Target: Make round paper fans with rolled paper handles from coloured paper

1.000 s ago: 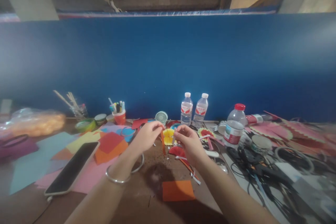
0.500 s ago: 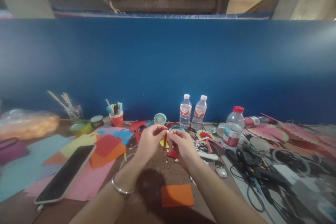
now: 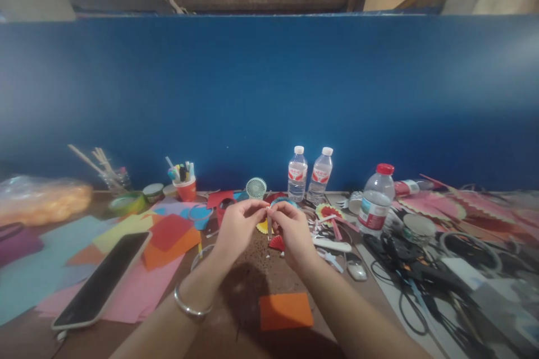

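Note:
My left hand (image 3: 240, 229) and my right hand (image 3: 296, 230) meet above the middle of the table, thumbs and forefingers pinched together. From between the fingertips a narrow paper strip (image 3: 269, 228) hangs down, greyish on the side facing me. Its top end is hidden by the fingers. Below and beyond the hands lie a small red pleated paper piece (image 3: 277, 243) and a yellow paper piece (image 3: 263, 226), partly covered by the hands. Closer to me, an orange paper rectangle (image 3: 286, 311) lies flat between my forearms.
On the left, a phone (image 3: 105, 280) rests on coloured paper sheets (image 3: 147, 291). A pen cup (image 3: 185, 189), small fan (image 3: 256, 188) and two water bottles (image 3: 297, 174) stand at the back. To the right are a larger bottle (image 3: 376, 199), a mouse (image 3: 356, 267) and tangled cables (image 3: 404, 269).
The reddish face of the strip, seen before beside the grey one, no longer shows below the fingers. Both hands stay pinched together in nearly the same place. The camera view has shifted slightly.

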`<action>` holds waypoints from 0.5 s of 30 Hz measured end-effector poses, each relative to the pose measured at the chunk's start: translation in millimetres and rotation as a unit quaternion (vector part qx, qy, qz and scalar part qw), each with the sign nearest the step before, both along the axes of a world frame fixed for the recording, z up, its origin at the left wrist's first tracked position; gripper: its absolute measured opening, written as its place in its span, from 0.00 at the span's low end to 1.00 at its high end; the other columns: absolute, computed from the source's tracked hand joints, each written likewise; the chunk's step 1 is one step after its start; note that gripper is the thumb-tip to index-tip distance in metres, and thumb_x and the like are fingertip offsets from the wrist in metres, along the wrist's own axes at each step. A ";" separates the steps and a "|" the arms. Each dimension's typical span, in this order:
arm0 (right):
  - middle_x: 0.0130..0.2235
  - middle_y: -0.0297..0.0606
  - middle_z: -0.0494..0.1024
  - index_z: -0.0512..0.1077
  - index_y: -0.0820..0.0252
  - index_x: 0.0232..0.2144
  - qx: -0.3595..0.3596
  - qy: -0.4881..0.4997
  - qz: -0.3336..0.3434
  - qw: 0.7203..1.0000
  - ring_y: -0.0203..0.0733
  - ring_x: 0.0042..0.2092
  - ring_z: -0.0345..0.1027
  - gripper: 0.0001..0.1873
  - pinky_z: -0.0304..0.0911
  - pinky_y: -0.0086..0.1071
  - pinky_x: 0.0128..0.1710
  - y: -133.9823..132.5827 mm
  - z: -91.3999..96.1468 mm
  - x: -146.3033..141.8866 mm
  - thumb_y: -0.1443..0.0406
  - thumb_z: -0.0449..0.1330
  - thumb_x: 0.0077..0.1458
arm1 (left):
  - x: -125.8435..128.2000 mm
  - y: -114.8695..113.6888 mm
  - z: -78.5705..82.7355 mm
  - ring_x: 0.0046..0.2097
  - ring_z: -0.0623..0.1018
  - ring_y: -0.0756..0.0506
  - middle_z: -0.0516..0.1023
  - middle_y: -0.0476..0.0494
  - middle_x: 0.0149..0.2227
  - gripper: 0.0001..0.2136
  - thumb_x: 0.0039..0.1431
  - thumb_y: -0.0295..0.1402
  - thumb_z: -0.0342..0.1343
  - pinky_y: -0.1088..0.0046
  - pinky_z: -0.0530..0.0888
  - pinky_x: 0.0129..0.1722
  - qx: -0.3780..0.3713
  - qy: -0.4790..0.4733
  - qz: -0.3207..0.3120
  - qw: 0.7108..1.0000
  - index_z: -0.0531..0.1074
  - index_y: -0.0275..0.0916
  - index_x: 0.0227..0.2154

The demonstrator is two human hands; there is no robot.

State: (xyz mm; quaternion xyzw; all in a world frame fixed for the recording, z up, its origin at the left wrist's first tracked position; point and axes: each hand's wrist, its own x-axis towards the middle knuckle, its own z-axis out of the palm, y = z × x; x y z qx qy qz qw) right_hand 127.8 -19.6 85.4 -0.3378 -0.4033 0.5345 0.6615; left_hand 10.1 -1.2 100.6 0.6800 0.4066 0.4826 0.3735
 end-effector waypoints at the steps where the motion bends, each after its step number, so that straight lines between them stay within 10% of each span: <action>1: 0.14 0.24 0.60 0.65 0.61 0.19 0.002 -0.001 0.001 1.000 0.27 0.17 0.50 0.07 0.45 0.23 0.16 0.1 -0.3 0.0 0.65 0.60 0.42 | 0.1 -0.1 0.3 0.35 0.76 0.45 0.77 0.45 0.30 0.09 0.50 0.35 0.54 0.71 0.71 0.36 -0.001 0.000 -0.001 1.000 0.73 0.38 0.32; 15: 0.15 0.24 0.60 0.65 0.60 0.20 0.014 -0.020 -0.021 0.999 0.27 0.17 0.50 0.04 0.45 0.23 0.16 0.6 -1.7 -0.9 0.67 0.57 0.43 | 1.2 -3.1 3.5 0.33 0.75 0.47 0.77 0.47 0.29 0.09 0.50 0.33 0.53 0.73 0.70 0.33 0.008 0.018 0.013 1.000 0.74 0.39 0.33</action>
